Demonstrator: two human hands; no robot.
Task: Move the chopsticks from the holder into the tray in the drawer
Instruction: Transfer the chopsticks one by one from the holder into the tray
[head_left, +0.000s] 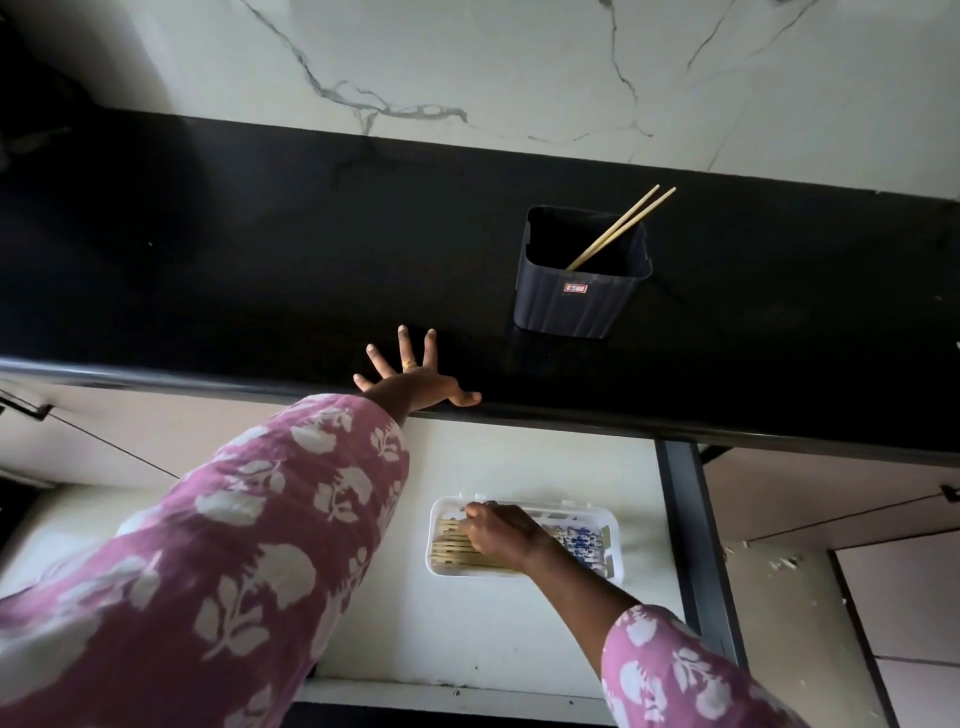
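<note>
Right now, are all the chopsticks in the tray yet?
Not yet. Many already lie in the tray in the drawer, where the right hand is on them. The left hand rests spread on the counter. Two chopsticks remain in the holder.

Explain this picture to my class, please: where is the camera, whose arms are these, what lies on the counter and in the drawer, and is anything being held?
There is no machine here. The single picture comes from a camera worn on a person's head, looking down at their own two arms in pink flowered sleeves.

The left hand rests open, fingers spread, on the edge of the black counter. On that counter stands a dark square holder with two chopsticks leaning in it.

Below the counter a drawer is pulled open. In it sits a white tray with chopsticks lying side by side. The right hand is down in the tray, on top of those chopsticks; whether it grips any cannot be told from here.
</note>
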